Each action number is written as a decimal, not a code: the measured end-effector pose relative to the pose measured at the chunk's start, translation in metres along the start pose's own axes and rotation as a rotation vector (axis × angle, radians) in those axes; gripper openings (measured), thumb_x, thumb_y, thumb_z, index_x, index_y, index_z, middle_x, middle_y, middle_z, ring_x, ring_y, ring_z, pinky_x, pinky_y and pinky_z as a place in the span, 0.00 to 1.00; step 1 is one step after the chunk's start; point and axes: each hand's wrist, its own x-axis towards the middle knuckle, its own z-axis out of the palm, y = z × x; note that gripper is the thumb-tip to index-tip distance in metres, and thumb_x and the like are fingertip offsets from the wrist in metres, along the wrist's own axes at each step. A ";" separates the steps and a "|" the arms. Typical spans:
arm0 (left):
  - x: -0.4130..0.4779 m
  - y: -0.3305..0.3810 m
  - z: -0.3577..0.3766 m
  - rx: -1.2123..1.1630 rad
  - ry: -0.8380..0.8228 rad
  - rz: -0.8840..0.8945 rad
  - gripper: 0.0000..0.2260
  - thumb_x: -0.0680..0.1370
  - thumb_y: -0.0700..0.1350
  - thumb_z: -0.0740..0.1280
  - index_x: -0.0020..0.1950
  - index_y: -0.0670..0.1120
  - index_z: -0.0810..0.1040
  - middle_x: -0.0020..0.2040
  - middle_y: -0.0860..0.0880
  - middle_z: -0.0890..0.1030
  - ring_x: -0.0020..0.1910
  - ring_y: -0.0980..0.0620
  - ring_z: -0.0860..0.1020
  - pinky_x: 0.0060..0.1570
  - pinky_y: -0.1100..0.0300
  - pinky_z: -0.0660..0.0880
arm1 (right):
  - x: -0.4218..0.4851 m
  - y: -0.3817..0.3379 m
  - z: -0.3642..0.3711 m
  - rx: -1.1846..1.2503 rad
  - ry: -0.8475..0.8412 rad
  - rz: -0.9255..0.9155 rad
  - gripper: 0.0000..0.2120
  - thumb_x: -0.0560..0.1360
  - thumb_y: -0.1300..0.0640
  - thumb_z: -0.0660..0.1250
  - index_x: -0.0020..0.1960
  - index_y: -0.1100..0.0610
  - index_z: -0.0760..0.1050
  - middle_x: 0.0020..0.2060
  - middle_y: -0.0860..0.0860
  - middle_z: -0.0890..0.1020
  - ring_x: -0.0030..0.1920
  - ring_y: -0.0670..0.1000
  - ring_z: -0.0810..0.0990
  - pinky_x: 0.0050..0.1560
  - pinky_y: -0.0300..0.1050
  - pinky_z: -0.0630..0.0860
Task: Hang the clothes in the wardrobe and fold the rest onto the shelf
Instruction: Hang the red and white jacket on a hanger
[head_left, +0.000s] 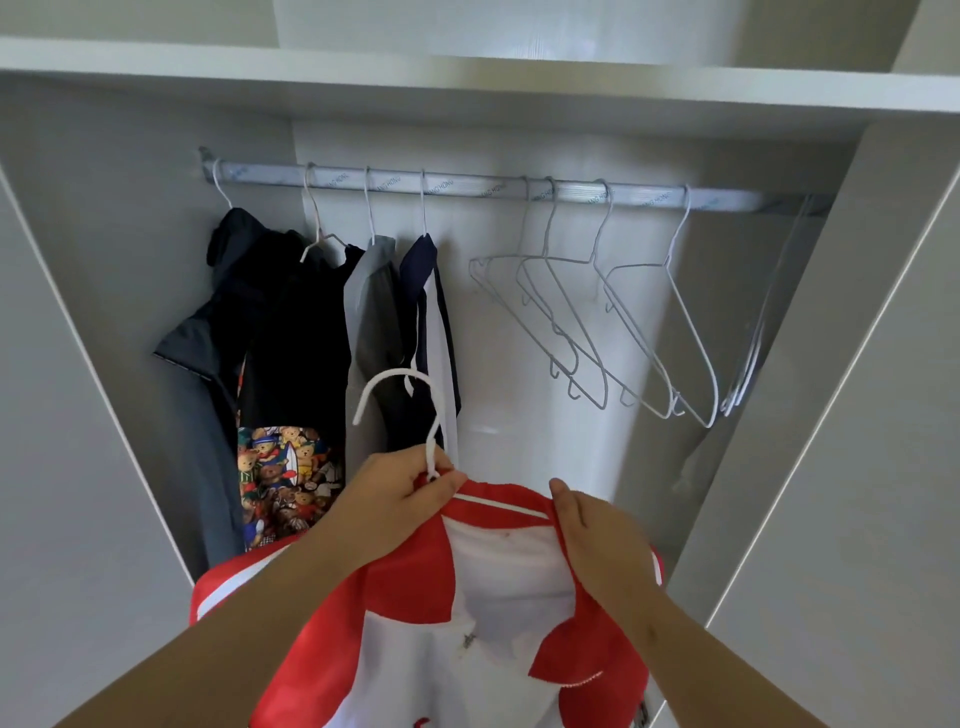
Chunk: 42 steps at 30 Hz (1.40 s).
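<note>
Red and white, thin and probably synthetic, the shirt (498, 597) fills the lower centre of the frame. It is draped on a white wire hanger (400, 372) whose hook stands up above the collar. The left hand (400, 499) grips the hanger's neck just under the hook, with a fold of the collar caught in the same grip. The right hand (592, 535) pinches the collar's red edge on the other side, thumb on top and fingers curled underneath.

The cloth looks light, limp and rather slick. It should weigh next to nothing, but it may slide off the narrow wire shoulders if the hanger tips. The hanger looks thin and springy, likely to twist under a hard grip. The neck below the hook seems the best place to hold, since it leaves the hook free and lets the shoulders hang level. A pinch at the collar serves to seat the shirt.

Across the upper middle runs the rail (467, 187). Dark garments (291, 312) hang at its left and empty hangers (592, 260) at centre right. The bare stretch of rail between them looks the easiest spot for the hook.
</note>
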 end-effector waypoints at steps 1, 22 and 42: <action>0.001 0.001 0.002 0.017 -0.013 -0.004 0.08 0.76 0.46 0.66 0.38 0.55 0.74 0.33 0.50 0.78 0.35 0.55 0.75 0.34 0.67 0.70 | 0.000 -0.003 0.004 -0.031 0.021 -0.010 0.26 0.81 0.44 0.44 0.50 0.57 0.76 0.45 0.53 0.82 0.48 0.54 0.79 0.48 0.43 0.69; -0.005 -0.009 0.018 0.225 -0.005 -0.004 0.04 0.76 0.53 0.65 0.50 0.57 0.75 0.41 0.64 0.74 0.41 0.67 0.72 0.42 0.75 0.68 | 0.017 -0.006 -0.005 0.192 0.005 0.081 0.25 0.79 0.40 0.50 0.34 0.55 0.73 0.28 0.46 0.74 0.30 0.42 0.73 0.33 0.32 0.67; 0.029 -0.003 0.036 -0.117 -0.085 -0.385 0.11 0.78 0.40 0.62 0.40 0.54 0.76 0.39 0.53 0.80 0.36 0.57 0.77 0.40 0.68 0.76 | 0.010 0.077 -0.034 0.443 -0.063 0.601 0.19 0.78 0.52 0.62 0.53 0.69 0.77 0.53 0.64 0.80 0.55 0.62 0.78 0.31 0.40 0.68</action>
